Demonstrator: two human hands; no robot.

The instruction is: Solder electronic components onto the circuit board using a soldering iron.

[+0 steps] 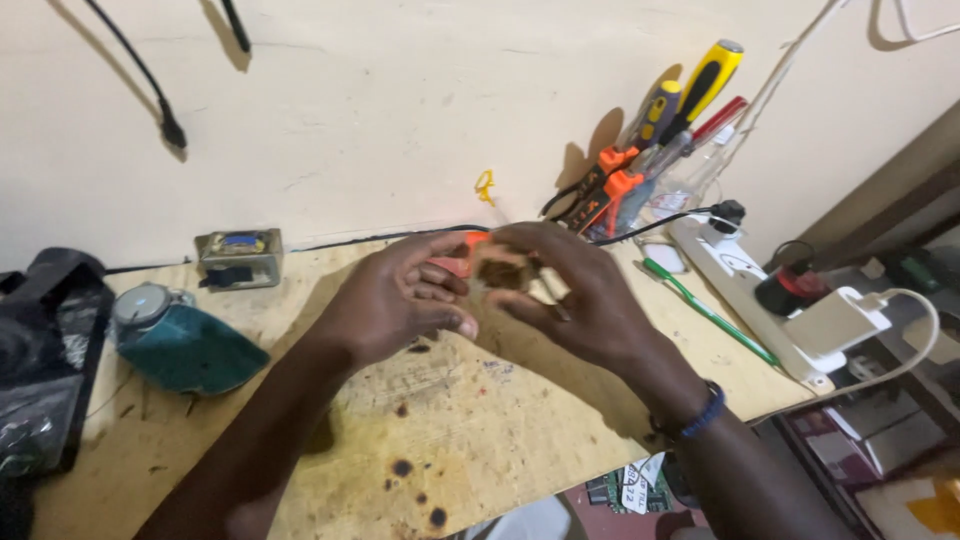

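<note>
Both my hands meet above the middle of a stained wooden worktop [470, 430]. Between the fingertips sits a small brownish object [503, 272], blurred and partly hidden, so its kind is unclear. My left hand [400, 300] pinches it from the left, and an orange-red piece [455, 262] shows just behind those fingers. My right hand [580, 300] wraps it from the right and top; a blue bead bracelet [703, 413] is on that wrist.
Several screwdrivers and orange-handled tools [650, 150] stand in a holder by the wall. A white power strip [745, 280] with plugged adapters lies at right, a green toothbrush [705, 312] beside it. At left are a teal object [185, 345], a small metal transformer [238, 257] and a black bag [45, 350].
</note>
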